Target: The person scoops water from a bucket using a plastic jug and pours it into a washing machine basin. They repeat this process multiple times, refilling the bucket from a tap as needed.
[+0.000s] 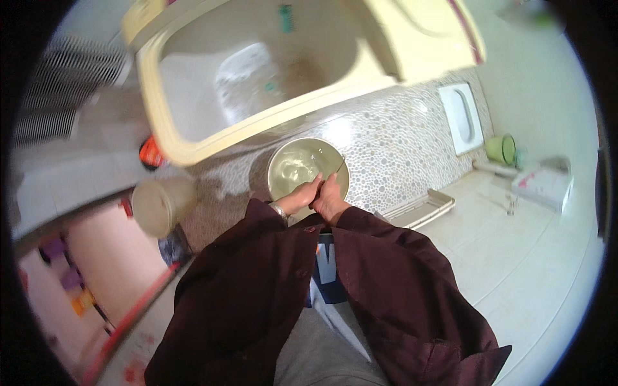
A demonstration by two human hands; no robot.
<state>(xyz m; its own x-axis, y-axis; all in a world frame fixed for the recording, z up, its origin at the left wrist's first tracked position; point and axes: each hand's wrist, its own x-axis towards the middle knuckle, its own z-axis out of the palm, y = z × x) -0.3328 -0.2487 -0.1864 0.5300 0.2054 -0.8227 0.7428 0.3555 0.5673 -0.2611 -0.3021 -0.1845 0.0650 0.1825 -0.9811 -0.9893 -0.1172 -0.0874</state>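
A round, pale bucket [276,161] holding clear water is right in front of me. Over its near side my left hand [303,194] and my right hand [331,199] are close together. A thin wire handle [341,164] runs from the bucket's right rim to my right hand. Both hands appear closed around this handle, with a dark part showing between them. My fingers hide most of the grip. Beyond the bucket stands a cream washing machine [236,132] with its tub open. Foamy water [246,72] and small green pieces show inside the tub.
A second pale bucket [150,207] stands left, by the doorway. An orange-and-black packet [152,153] lies near the machine's corner. Right are a cream plastic rack [420,212], a white squat toilet [464,119] and a green tumbler [499,148]. Pebble-patterned flooring [386,149] looks wet.
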